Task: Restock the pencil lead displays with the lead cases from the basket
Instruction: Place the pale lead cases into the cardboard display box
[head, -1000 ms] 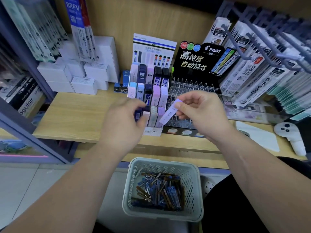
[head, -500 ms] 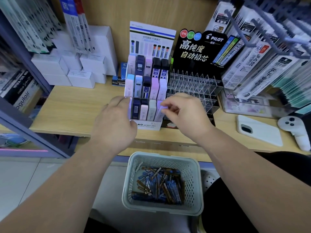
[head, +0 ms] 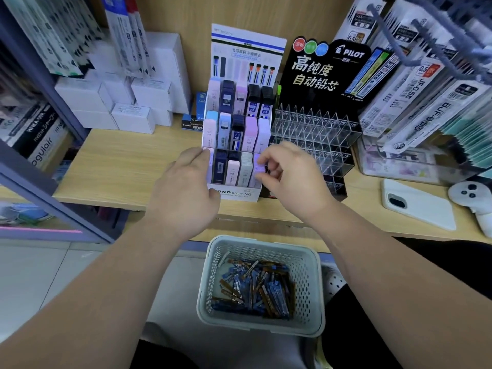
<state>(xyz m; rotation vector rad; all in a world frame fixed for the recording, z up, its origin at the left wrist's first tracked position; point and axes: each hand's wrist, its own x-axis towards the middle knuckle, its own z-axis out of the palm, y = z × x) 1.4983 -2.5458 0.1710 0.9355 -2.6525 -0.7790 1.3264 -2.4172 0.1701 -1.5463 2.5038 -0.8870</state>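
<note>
Firstly, nearest to where I stand: the basket (head: 306, 272) sits below the shelf edge by the person's knees, with a loose heap of blue and brown lead cases (head: 255, 286) in its bottom. I judge it is placed there so either hand can drop straight down for stock.

Above it, both forearms reach to the wooden shelf (head: 119, 161).

Left hand (head: 186, 187): fingers fairly straight, laid against the left front corner of the white tiered display (head: 234, 194), enclosing nothing. This is evidently a brace, so the light card stand does not slide while being loaded.

Right hand (head: 287, 171): fingers curled, thumb and forefinger pinching a lilac lead case (head: 259, 169) that stands upright in the rightmost slot of the front row. Whether it is fully seated cannot be told, as the fingers cover its top.

All three tiers of this display appear occupied. Just beside it on the right, the clear acrylic rack (head: 314, 131) under the black Pilot header shows no cases in its slots, so most of the restocking remains.

Further right lies a white phone (head: 418, 206). White boxes (head: 133, 102) are stacked at rear left.
</note>
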